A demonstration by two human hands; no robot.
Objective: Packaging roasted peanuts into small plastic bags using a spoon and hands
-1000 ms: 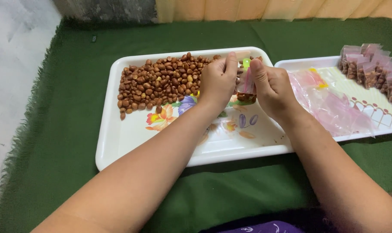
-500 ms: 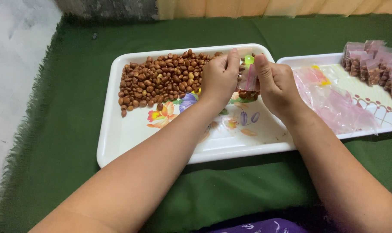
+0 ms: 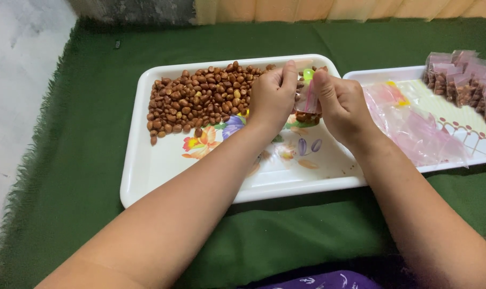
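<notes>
While both forearms reach in from the bottom of the frame, the head view catches the left hand (image 3: 272, 99) and the right hand (image 3: 342, 104) meeting just above centre, over the white flowered tray (image 3: 146, 176). Between them hangs a small clear pouch (image 3: 309, 104), its lower part filled with brown peanuts, and both hands pinch it at the top: left thumb and fingers curled in tight on its left edge, right fingertips pressed together on its right edge. A bit of bright green shows just above the pouch, too small to identify. Left of the hands, a wide heap of loose peanuts (image 3: 200, 99) covers the upper left part of that tray; the painted flowers lie bare below it. Over at the right edge of the frame sits a second white tray (image 3: 452, 158), touching or nearly touching the first. On it, a loose pile of empty pinkish pouches (image 3: 414, 128) lies spread out, and in the upper right corner stands a row of filled pouches (image 3: 462, 75). Underneath everything, a dark green cloth (image 3: 77, 160) with a frayed left edge.
</notes>
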